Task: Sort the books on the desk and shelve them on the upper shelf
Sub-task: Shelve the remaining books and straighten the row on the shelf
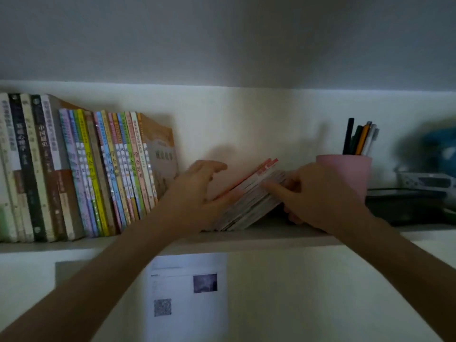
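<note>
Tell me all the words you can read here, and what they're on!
Row of books: spines carry Chinese print, too blurred to read.
Leaning books: red label, unreadable.
Paper under the shelf: square code and tiny text, too small to read.
Pink cup: no words.

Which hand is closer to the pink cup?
Right. The right hand is just beside the pink cup; the left hand is across the leaning books.

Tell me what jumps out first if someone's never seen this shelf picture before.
Both hands meet mid-shelf on a leaning stack of thin books, tipped to the right: the left hand against its upper face, the right hand at its right side. Left of them runs a row of colourful books; right stands a pink pen cup.
</note>
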Demonstrator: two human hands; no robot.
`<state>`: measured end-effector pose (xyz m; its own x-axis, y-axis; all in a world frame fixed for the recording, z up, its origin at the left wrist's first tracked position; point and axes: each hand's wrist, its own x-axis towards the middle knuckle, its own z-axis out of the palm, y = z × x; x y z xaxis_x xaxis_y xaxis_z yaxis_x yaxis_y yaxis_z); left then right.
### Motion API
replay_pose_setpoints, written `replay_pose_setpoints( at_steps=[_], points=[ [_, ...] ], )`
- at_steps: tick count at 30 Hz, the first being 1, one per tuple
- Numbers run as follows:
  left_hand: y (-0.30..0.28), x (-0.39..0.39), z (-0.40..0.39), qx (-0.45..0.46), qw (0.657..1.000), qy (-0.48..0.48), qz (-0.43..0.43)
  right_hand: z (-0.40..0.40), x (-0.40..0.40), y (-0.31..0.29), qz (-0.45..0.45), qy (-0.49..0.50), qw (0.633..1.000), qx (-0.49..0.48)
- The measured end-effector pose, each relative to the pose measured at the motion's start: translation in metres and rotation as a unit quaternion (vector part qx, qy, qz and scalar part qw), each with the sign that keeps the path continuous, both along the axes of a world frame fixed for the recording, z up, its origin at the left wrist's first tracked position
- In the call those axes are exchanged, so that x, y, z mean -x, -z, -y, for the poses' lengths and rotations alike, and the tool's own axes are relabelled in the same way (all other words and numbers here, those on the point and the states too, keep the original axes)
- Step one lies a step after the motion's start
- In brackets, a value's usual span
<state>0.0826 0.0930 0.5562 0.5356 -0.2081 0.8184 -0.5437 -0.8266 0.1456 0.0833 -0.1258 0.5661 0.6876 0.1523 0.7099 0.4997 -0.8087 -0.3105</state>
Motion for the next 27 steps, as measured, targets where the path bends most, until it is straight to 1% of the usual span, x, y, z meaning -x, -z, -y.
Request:
replay_pose_setpoints(
  at_steps=[1,2,3,5,7,9,12,14,17,21,23,25,27],
  points=[
    [0.007,-0.007,0.009,0.000,0.999,0.005,-0.041,0.008,-0.003,0.003,-0.021,0.028,0.999,0.016],
    [0.013,-0.012,0.016,-0.013,0.998,0.004,-0.064,0.013,-0.008,0.006,-0.029,0.042,0.998,0.029],
    [0.018,-0.017,0.020,-0.030,0.997,-0.002,-0.071,0.015,-0.012,0.008,-0.030,0.040,0.998,0.033],
    [0.024,-0.022,0.024,-0.051,0.997,-0.014,-0.057,0.012,-0.019,0.014,-0.040,0.013,0.999,0.019],
    [0.024,-0.023,0.026,-0.044,0.998,-0.022,-0.043,0.003,-0.028,0.023,-0.072,-0.065,0.993,-0.069],
    [0.019,-0.022,0.025,-0.029,0.999,-0.023,-0.029,-0.011,-0.036,0.033,-0.080,-0.149,0.973,-0.160],
    [0.013,-0.017,0.019,0.002,1.000,0.007,-0.011,-0.036,-0.040,0.037,-0.079,-0.245,0.940,-0.225],
    [0.009,-0.016,0.010,0.022,1.000,0.020,0.001,-0.052,-0.040,0.035,-0.072,-0.293,0.921,-0.246],
    [0.002,-0.013,-0.008,0.059,0.998,0.034,-0.006,-0.073,-0.042,0.031,-0.060,-0.316,0.923,-0.211],
    [-0.005,-0.001,-0.030,0.134,0.988,0.063,-0.050,-0.091,-0.043,0.016,-0.056,-0.316,0.932,-0.168],
    [-0.006,0.005,-0.038,0.158,0.984,0.068,-0.056,-0.099,-0.046,0.010,-0.056,-0.323,0.936,-0.131],
    [-0.005,0.009,-0.043,0.173,0.982,0.049,-0.053,-0.104,-0.048,0.004,-0.064,-0.327,0.938,-0.094],
    [-0.005,0.011,-0.047,0.164,0.986,0.004,-0.038,-0.105,-0.052,0.001,-0.071,-0.346,0.933,-0.068]
  ],
)
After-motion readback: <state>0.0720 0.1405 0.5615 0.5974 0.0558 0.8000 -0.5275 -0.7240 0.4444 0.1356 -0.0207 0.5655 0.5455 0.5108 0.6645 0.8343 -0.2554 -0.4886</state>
